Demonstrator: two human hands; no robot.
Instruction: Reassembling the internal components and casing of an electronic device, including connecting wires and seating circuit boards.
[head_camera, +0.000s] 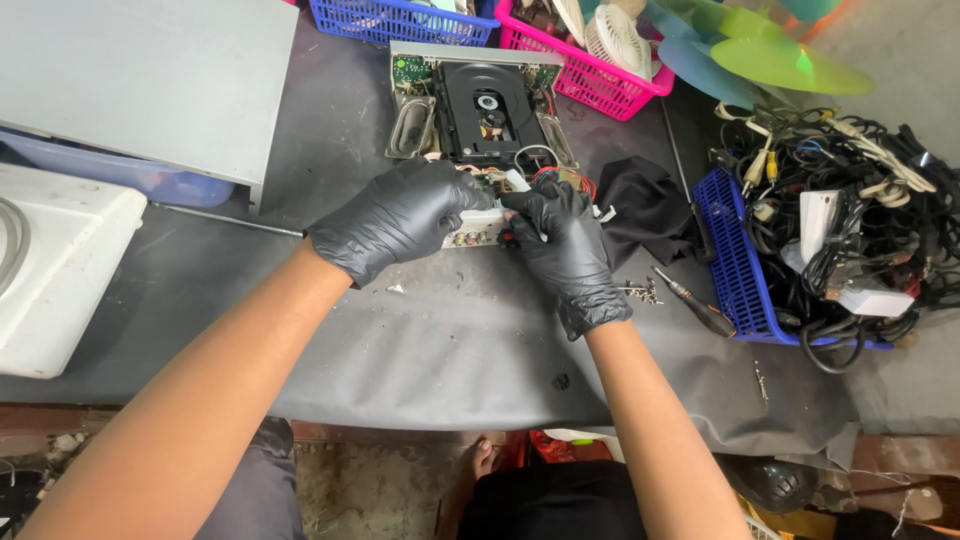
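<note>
At centre of the dark surface (440, 340), both your gloved hands meet over a small circuit board (478, 232) pulled from the opened disc player (487, 103) just behind it. Your left hand (395, 218) curls over the board's left end, fingers wrapped down on it and pressing it to the surface. Your right hand (563, 245) pinches a thin light-coloured piece at the board's right end, thumb and forefinger pressed together on it (what the piece is, you cannot tell from this angle). Red and dark wires (560, 178) run from the board back to the player and crowd the space above your right knuckles.

Around you:
- black cloth (645, 205) just right of your right hand, touching the blue crate (735, 265).
- the crate is heaped with tangled cables and white adapters, spilling over its far side.
- screwdriver (692, 300) lying near the crate's front corner; a small cluster of loose screws (640, 292) just beside your right wrist.
- long thin metal rod (225, 220) running in from the left to your left hand.
- grey metal cover (140, 85) at upper left, a white appliance (55, 270) below it.
- pink basket (585, 75) and blue basket (400, 20) behind the player; green fan blades (775, 60) to the far right.
</note>
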